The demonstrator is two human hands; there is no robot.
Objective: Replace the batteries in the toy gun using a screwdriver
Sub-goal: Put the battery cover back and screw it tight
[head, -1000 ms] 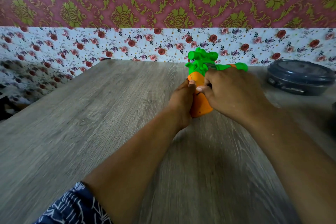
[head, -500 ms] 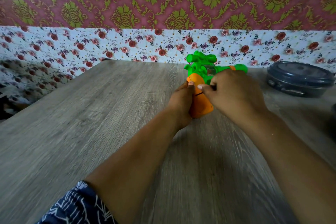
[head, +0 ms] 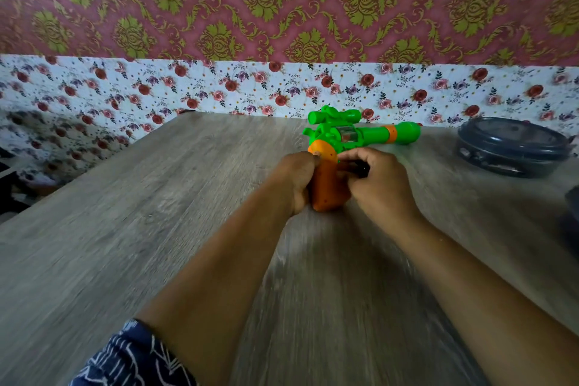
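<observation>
While both forearms reach up from the bottom edge toward the middle of the frame, the hands meet at the toy gun (head: 347,135), which stands just right of centre on the table (head: 156,213). Left hand (head: 297,180) wraps the left side of the orange grip, fingers curled round it, thumb tip pressed near the rounded top. Right hand (head: 380,185) closes on the grip's right side, its fingers bent round a small dark object (head: 362,169); what that object is I cannot tell, since motion blur smears it. A dark blue sleeve (head: 131,357) with white line print shows at the lower left.

Smooth glossy plastic forms the gun: a green body with a tubular scope on top, a clear window in the middle, a barrel pointing right with an orange band and a bulbous green muzzle. Matte grey wood grain covers the table. At the right edge, well apart from the gun, sits a round, flat, dark grey container (head: 512,147) with a lid
</observation>
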